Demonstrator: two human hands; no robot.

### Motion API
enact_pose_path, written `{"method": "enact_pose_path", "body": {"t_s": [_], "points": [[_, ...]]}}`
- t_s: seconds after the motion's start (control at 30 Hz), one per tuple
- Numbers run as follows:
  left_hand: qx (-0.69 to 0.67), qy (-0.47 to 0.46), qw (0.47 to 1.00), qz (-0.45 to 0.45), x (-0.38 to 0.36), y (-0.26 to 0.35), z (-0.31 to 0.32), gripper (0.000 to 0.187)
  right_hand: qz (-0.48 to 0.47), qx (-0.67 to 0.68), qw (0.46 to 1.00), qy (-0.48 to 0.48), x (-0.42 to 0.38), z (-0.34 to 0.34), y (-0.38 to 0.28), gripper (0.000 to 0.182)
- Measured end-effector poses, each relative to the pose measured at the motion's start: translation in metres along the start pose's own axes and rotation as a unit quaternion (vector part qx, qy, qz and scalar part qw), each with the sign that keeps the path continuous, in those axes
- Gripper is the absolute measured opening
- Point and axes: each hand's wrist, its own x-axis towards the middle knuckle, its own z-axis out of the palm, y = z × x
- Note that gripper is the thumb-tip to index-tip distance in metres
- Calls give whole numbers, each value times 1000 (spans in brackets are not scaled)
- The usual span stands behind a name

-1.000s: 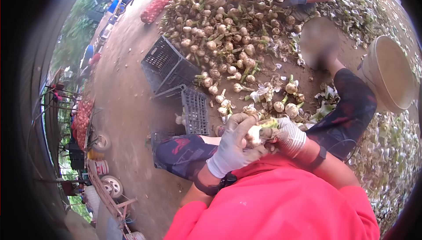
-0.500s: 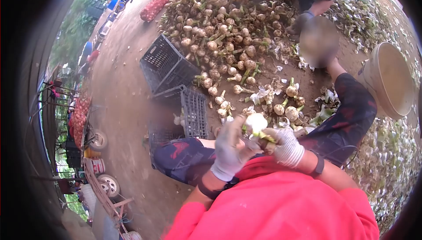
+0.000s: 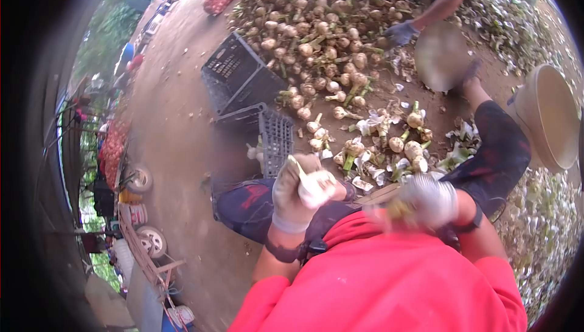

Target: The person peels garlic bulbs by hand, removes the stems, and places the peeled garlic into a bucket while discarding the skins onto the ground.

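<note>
My left hand (image 3: pixel 294 201), in a pale glove, is closed around a white garlic bulb (image 3: pixel 316 190) whose short stem points up and left. To the right, in front of my red top, my gloved right hand (image 3: pixel 433 201) is smeared by motion. At its fingers is a blurred yellow-green thing (image 3: pixel 398 211) that I cannot make out. Past my hands lie several dirty, unpeeled garlic bulbs (image 3: pixel 413 149) with green stems, among loose white skins (image 3: pixel 372 126).
A big garlic heap (image 3: pixel 316 28) lies ahead. Black crates (image 3: pixel 277 140) stand at left, one holding pale bulbs. On the right are a white bucket (image 3: pixel 517 110) and piled peelings (image 3: pixel 541 216). Another person's gloved hand (image 3: pixel 401 33) reaches to the heap. A round blur (image 3: pixel 442 57) covers one spot.
My hands have moved apart: the left went left with the white garlic bulb, the right went right. The other person's hand has shifted left onto the heap's edge.
</note>
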Motion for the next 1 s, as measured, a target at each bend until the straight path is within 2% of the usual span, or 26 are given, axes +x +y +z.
{"method": "enact_pose_path", "body": {"t_s": [0.03,0.07,0.1,0.13,0.17,0.2,0.23,0.27,0.3,0.33,0.37,0.43,0.47,0.5,0.6,0.63,0.7,0.83,0.87,0.9,0.93,0.97,1.0], "points": [[-30,21,999,-8,4,0,-7,38,-176,81,978,-77,-8,-3,6,24],[-60,42,997,-14,8,0,-14,37,-214,137,931,-262,-8,-25,12,30],[-43,24,999,-17,10,-1,-19,35,-157,48,979,-120,-4,-21,7,34],[40,89,995,-16,10,-1,-9,35,-69,-29,997,6,3,-18,-5,38],[123,151,981,-18,10,-2,1,34,161,-250,950,99,9,-23,-25,41],[209,117,971,-16,10,-1,-1,25,241,-402,861,196,16,-10,3,42],[206,112,972,-17,13,-4,1,25,174,-480,834,210,19,-8,1,42],[342,71,935,54,15,-8,3,19,116,-328,906,242,20,-6,-1,41],[471,32,873,119,13,-12,5,14,56,-159,949,266,21,1,-4,39],[572,-8,797,195,14,-10,16,9,101,-15,969,225,26,8,-9,35],[571,-13,798,194,14,-12,18,9,111,-83,963,232,34,11,-18,26],[693,-107,658,273,10,-17,21,21,122,-93,953,260,47,22,6,17],[736,-114,602,288,7,-19,25,31,80,-83,939,325,52,29,17,27],[736,-115,603,286,6,-20,26,31,82,-81,939,325,52,30,20,27],[790,-163,514,291,4,-21,26,37,127,-113,946,275,55,35,26,19],[789,-166,515,292,4,-22,27,37,129,-113,945,277,55,36,25,19],[813,-196,469,285,5,-24,27,36,173,-103,942,269,56,37,23,16],[813,-228,475,249,8,-15,23,30,188,-216,921,265,56,36,25,14],[728,-214,615,215,6,-8,21,24,195,-203,928,246,52,29,21,13],[623,-193,738,174,4,-1,20,18,147,-237,919,279,53,33,40,10],[467,-130,872,69,-4,10,31,20,104,-221,938,244,44,28,44,10],[317,-133,936,78,0,7,3,25,57,-204,955,207,37,23,44,11],[178,-93,978,58,1,10,4,26,138,-2,986,97,25,14,17,13]]}}
